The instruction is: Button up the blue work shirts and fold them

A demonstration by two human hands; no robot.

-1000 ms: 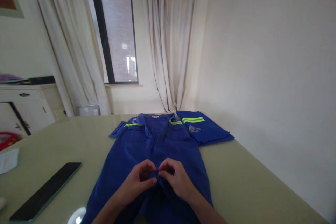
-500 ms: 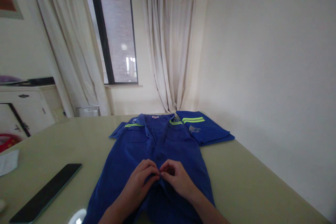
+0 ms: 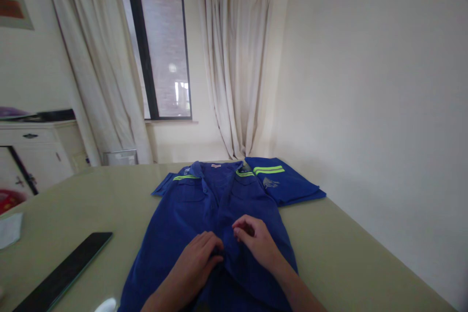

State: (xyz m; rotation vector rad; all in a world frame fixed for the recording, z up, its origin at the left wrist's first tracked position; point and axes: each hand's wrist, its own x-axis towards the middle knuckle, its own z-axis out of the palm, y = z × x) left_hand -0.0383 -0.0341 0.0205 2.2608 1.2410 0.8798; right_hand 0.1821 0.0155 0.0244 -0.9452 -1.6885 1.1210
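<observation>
A blue work jacket (image 3: 183,222) with yellow-green reflective stripes lies front up, its collar at the far end and its upper front parted. At the lower middle of the front, my left hand (image 3: 199,261) is closed, thumb and fingers pinching the fabric edge. My right hand (image 3: 258,241) hovers just above the jacket to the right of that edge. Its fingers are curled with the tips close to the thumb, and no cloth shows between them. The jacket's near hem is partly hidden by my forearms.
A folded blue garment (image 3: 288,183) with matching stripes lies beyond the jacket at the right. On the left of the table (image 3: 120,195) are a long black flat object (image 3: 66,273), a white paper (image 3: 10,230) and a white rounded thing (image 3: 107,305). The wall borders the right side.
My right hand has come off the fabric edge and moved up and to the right, apart from my left hand. The left hand has dropped slightly, still at the edge.
</observation>
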